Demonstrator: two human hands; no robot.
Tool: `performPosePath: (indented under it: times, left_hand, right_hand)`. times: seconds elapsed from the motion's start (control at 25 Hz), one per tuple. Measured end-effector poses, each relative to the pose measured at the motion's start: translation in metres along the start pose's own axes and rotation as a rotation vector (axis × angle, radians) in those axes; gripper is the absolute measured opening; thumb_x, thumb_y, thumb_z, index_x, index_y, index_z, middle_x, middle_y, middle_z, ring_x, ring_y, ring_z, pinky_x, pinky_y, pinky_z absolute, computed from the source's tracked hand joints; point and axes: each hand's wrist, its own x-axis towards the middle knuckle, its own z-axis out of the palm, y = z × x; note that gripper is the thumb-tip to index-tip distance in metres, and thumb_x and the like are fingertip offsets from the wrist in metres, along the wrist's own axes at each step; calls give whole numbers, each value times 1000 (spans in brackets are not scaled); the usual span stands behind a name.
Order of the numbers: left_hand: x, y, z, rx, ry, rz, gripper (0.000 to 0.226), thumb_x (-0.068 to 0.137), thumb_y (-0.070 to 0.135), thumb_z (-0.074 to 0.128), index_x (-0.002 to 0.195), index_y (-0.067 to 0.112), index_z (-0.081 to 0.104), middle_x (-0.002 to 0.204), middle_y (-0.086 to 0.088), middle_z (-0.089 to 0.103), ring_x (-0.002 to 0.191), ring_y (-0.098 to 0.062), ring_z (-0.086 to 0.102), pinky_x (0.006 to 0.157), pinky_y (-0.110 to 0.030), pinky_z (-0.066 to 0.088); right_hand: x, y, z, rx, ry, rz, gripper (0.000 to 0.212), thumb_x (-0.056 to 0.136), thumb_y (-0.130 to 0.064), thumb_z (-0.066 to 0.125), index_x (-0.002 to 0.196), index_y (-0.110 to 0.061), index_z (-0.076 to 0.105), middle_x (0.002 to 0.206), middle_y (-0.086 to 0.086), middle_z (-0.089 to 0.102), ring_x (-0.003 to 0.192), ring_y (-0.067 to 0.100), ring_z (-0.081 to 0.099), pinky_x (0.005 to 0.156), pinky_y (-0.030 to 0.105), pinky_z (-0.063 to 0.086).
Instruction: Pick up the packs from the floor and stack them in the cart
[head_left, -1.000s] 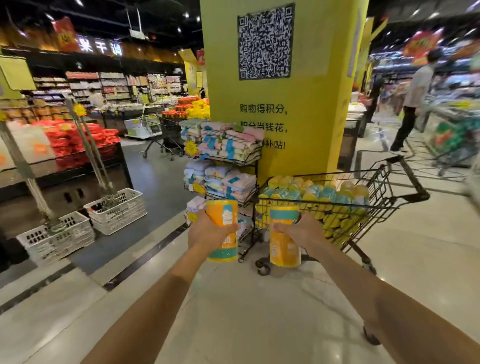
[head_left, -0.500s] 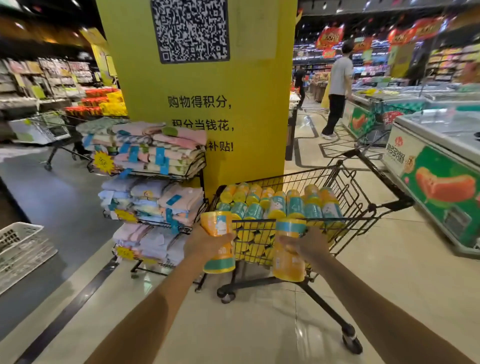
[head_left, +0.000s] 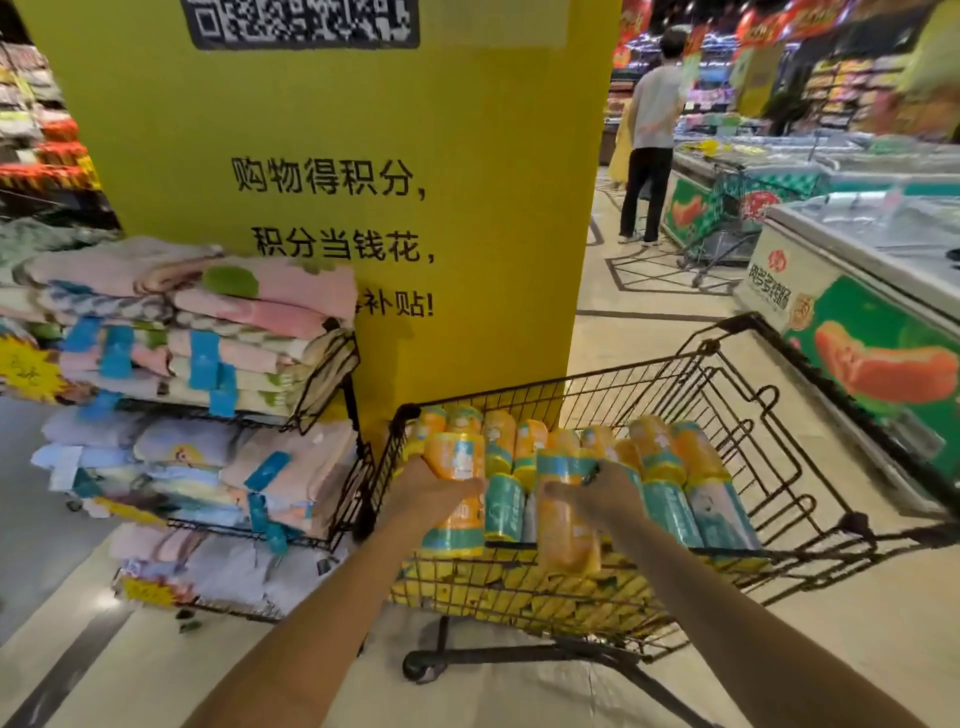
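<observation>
Packs and setting. One yellow pillar reads "购物得积分, 积分当钱花". One black wire cart beside it holds the orange-and-teal rows, count unclear. Two more hover over its near rim: left hand curled round the left pack, right hand round the right pack, arms outstretched.

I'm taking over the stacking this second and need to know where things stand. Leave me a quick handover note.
Left hand grips the left pack above the near-left corner of the cart.
Right hand grips the right pack by the near rim.
Done: stacked packs lie in rows in the basket.
Left: lay both held packs on the stack; no floor packs show in this view.
</observation>
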Motion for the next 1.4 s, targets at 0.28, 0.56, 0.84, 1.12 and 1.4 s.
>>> performPosePath:
  times: [0.28, 0.56, 0.84, 1.12, 1.4]
  left_hand:
    - [119, 58, 44, 27, -177, 73, 63, 62, 52, 83, 109, 18, 57, 105, 1, 61, 99, -21, 58, 88, -36, 51]
    - [185, 93, 124, -13, -322, -51, 83, 44, 56, 86, 110, 18, 54, 108, 2, 63, 101, -23, 61, 86, -35, 52]
    - [231, 105, 198, -120, -435, -191, 79, 53, 48, 87, 116, 17, 50, 112, -4, 63, 99, -26, 62, 87, -43, 54]
    - [228, 84, 240, -243, -471, -423, 53, 58, 47, 86, 92, 17, 59, 102, -6, 68, 93, -25, 65, 86, -40, 55]
    - [223, 82, 234, -56, -439, -305, 57, 63, 56, 80, 97, 18, 56, 106, -5, 62, 100, -26, 60, 91, -40, 52]
  right_hand:
    - [102, -33, -16, 3, 159, 75, 34, 71, -34, 82, 63, -20, 52, 58, -4, 55, 49, 8, 50, 45, 21, 39]
    - [184, -9, -40, 48, 230, 202, 26, 64, -30, 84, 78, -16, 68, 71, 5, 70, 63, 22, 68, 66, 42, 60]
    - [261, 22, -59, -59, 202, 302, 36, 64, -36, 84, 82, -23, 56, 78, -1, 65, 70, 15, 64, 67, 34, 58]
    - [286, 39, -41, -389, 111, 396, 38, 70, -51, 72, 71, -20, 49, 73, -2, 55, 76, 18, 59, 66, 29, 50]
    - [283, 46, -34, -403, 99, 444, 55, 61, -54, 79, 91, -14, 57, 89, 3, 61, 84, 18, 61, 79, 33, 56]
